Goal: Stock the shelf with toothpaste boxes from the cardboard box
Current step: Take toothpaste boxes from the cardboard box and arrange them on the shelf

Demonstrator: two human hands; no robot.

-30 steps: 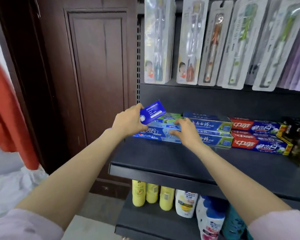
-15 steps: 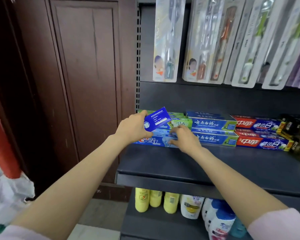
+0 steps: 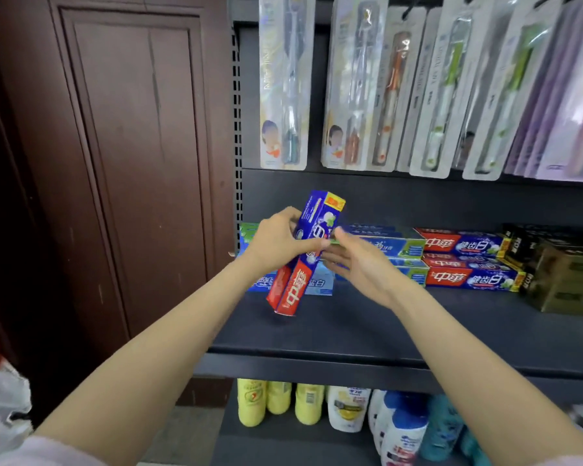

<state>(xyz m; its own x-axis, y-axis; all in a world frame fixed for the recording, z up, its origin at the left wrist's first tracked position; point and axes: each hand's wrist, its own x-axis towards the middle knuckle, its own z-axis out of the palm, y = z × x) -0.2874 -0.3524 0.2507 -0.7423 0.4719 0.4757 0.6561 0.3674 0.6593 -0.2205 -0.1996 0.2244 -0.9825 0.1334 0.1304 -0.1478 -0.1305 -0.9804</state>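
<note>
Fingers of my left hand (image 3: 276,245) clamp round the red-and-blue box (image 3: 304,253), tilted above the shelf (image 3: 367,327); right hand (image 3: 357,264) open, fingertips just beside its middle.

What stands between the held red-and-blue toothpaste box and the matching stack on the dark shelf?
The right hand, open, is just right of the red-and-blue toothpaste box gripped by the left hand. The blue-and-green toothpaste boxes lie before the matching red-and-blue stack; the dark shelf in front looks free.
</note>
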